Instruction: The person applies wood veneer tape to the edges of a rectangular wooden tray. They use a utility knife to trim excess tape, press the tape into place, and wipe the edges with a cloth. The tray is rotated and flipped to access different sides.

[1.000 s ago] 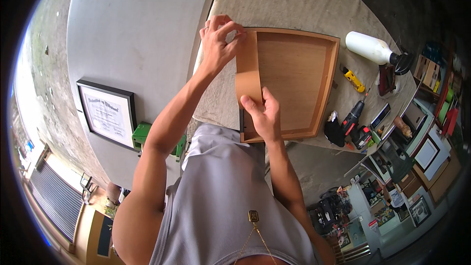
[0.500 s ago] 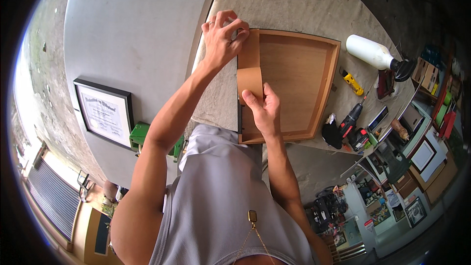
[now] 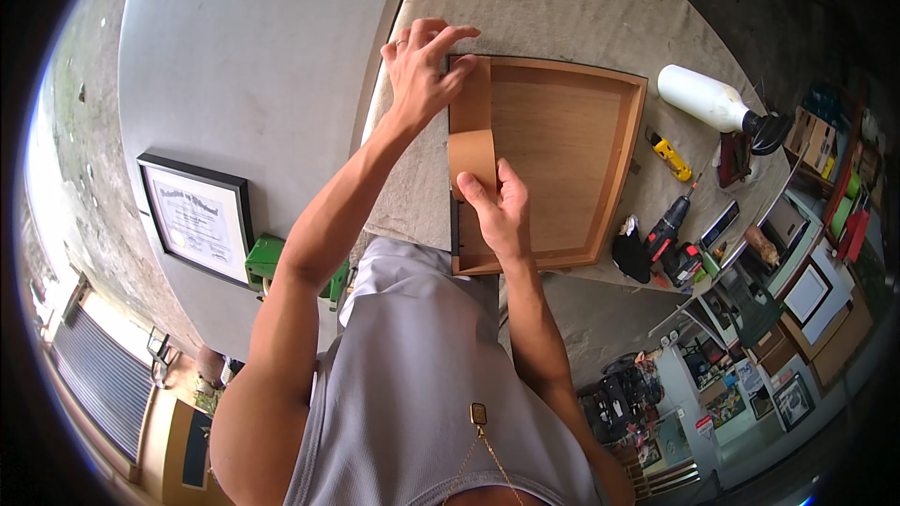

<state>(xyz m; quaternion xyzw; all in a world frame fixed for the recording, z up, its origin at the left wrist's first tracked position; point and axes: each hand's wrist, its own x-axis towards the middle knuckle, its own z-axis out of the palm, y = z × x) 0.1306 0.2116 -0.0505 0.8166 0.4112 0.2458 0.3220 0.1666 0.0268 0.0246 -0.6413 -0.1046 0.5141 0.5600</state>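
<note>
A picture frame (image 3: 562, 69) with a black outer edge lies face down before me, its brown wooden inner sides and backing showing. Along its left side runs a strip of brown tape (image 3: 472, 111), flat at the far end and bowed up nearer to me. My right hand (image 3: 502, 211) pinches the near part of this strip between thumb and fingers. At the far left corner is my left hand (image 3: 420, 73), its thumb against the tape's far end, its index finger stretched out above the corner and its other fingers bent loosely.
The frame lies on a cloth-covered table (image 3: 534, 0). To its right are a white spray bottle (image 3: 701, 96), a yellow utility knife (image 3: 671, 159), a cordless drill (image 3: 670, 225) and a phone (image 3: 721, 223). A framed certificate (image 3: 197, 215) rests on the grey surface (image 3: 253, 66) at left.
My left index finger has straightened away from the frame's corner, where the fingers were curled together before. The right hand keeps its pinch on the tape, nearly unmoved.
</note>
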